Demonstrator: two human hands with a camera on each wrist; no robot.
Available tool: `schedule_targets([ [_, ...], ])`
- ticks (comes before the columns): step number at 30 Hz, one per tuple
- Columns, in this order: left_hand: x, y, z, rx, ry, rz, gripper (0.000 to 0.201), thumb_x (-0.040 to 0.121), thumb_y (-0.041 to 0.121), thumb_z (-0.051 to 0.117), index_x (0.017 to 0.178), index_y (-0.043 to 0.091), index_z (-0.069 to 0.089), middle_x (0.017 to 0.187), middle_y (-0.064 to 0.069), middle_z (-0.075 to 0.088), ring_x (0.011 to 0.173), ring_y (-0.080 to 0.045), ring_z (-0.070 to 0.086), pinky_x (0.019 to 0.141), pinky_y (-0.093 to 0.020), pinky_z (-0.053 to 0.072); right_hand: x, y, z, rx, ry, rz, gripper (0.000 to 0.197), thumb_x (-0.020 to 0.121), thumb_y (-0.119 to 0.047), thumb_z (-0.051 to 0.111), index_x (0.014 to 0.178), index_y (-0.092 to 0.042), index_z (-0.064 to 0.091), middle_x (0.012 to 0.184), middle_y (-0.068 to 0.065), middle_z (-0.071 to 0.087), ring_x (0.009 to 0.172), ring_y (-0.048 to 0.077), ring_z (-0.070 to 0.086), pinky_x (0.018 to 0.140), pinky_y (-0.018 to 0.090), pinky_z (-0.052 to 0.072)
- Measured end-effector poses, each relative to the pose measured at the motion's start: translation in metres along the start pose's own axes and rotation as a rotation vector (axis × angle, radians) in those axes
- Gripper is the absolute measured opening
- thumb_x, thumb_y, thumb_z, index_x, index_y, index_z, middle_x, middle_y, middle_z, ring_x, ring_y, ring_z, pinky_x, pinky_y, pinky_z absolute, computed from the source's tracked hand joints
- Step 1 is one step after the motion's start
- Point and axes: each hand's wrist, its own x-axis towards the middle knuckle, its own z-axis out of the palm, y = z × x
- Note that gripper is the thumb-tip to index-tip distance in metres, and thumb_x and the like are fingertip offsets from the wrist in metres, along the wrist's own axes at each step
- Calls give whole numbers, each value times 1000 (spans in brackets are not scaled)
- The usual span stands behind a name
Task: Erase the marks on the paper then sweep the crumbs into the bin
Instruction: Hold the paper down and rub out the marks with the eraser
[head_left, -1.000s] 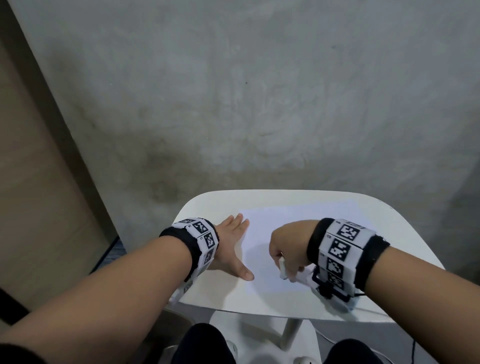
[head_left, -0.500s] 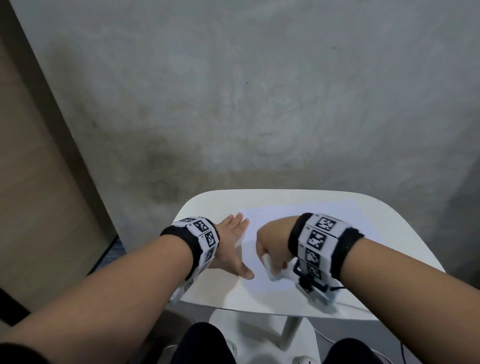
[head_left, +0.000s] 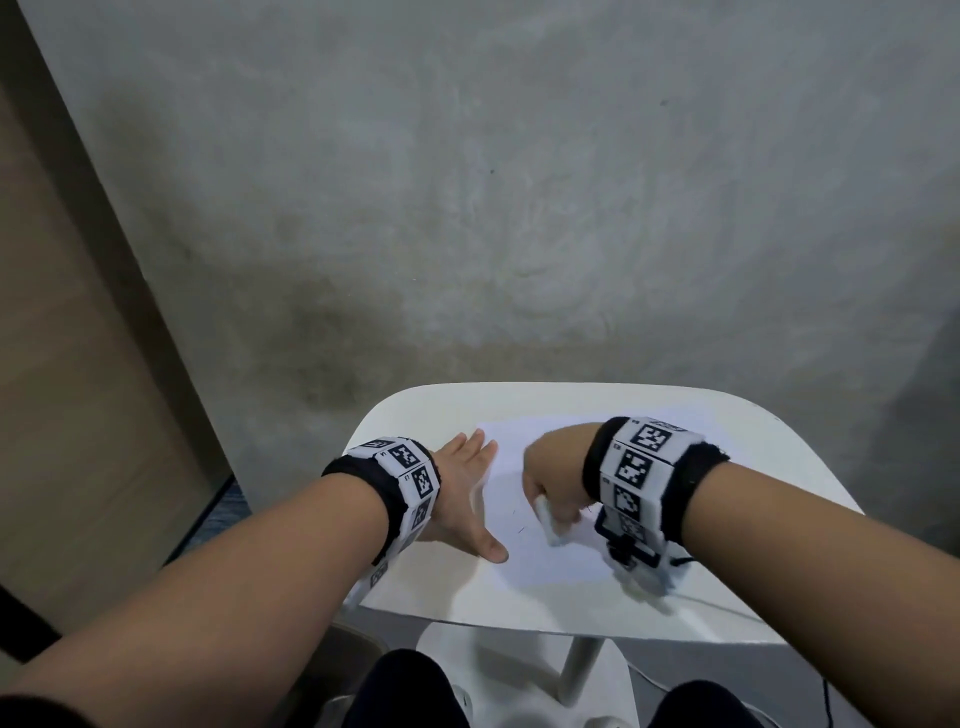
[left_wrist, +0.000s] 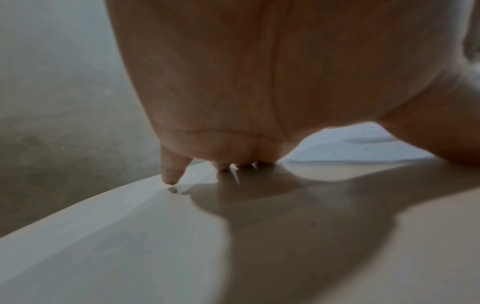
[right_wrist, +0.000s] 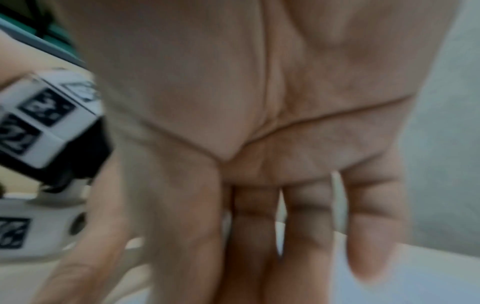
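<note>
A white sheet of paper (head_left: 524, 569) lies on a small white table (head_left: 426, 410). My left hand (head_left: 462, 499) lies flat, fingers straight, pressing the paper's left edge; the left wrist view shows the palm (left_wrist: 233, 82) over the tabletop. My right hand (head_left: 553, 467) is curled over the middle of the sheet and grips a white eraser (head_left: 549, 525), whose end touches the paper. A few tiny dark crumbs (head_left: 519, 530) lie on the paper just left of the eraser. The right wrist view is blurred and shows only the palm and fingers (right_wrist: 306, 216).
A grey concrete wall (head_left: 519, 208) stands right behind the table. A grey-brown container rim (head_left: 348, 654) shows below the table's near left corner. A thin cable (head_left: 717, 605) trails over the table's near right edge. My knees are under the front edge.
My right hand has slid to the left across the paper with the eraser in it. The left hand has stayed flat in place.
</note>
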Motion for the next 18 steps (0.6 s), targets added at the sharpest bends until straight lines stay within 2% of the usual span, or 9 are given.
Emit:
schedule_targets([
  [2,0,1,-1,-2,-3,4,129,76,71,65,153,17,-22,160,-1,-29,149,-19,-21,118,-49,-1,6,-2,2,49,166,25,12,81,-18,67,92,-13,70,77,-3,63,76,18,58,70,27,45],
  [3,1,1,-1,-13,-5,6,129,75,72,65,153,18,-23,160,0,-29,148,-18,-22,118,-49,-1,6,0,6,88,212,32,13,80,-18,70,92,-14,70,75,-5,63,76,16,58,69,25,45],
  [5,2,-3,1,-25,-9,5,130,73,74,65,153,21,-23,159,2,-31,148,-17,-23,118,-49,-3,3,6,11,94,185,28,14,77,-18,74,90,-16,71,64,-10,60,73,13,58,63,23,43],
  [8,3,-4,3,-39,-2,11,130,73,73,65,153,21,-22,159,2,-31,148,-17,-22,118,-49,-3,-6,17,13,38,25,46,18,77,-16,75,94,-14,71,51,-11,57,63,11,57,57,20,42],
  [10,3,-3,2,-33,2,8,130,73,73,65,153,21,-23,159,2,-30,148,-17,-22,118,-49,-3,-7,19,8,50,-49,50,10,76,-14,75,84,-14,70,50,-9,57,53,9,54,54,18,43],
  [12,3,-3,2,-25,-3,4,131,73,74,66,153,20,-23,159,1,-30,148,-18,-22,118,-49,-3,-2,14,4,52,11,42,6,76,-15,72,74,-17,67,58,-4,60,55,12,54,58,21,45],
  [15,4,-3,2,-32,-5,5,131,73,73,66,153,20,-23,160,1,-29,148,-18,-22,118,-48,-3,4,8,7,107,215,30,2,77,-14,67,78,-16,67,76,-1,69,69,15,58,68,27,49],
  [18,3,-4,2,-42,-5,17,130,73,73,66,153,20,-22,159,2,-30,148,-17,-22,118,-48,-4,-2,15,19,108,176,-2,6,77,-11,68,82,-15,67,63,-8,62,69,12,58,64,25,46],
])
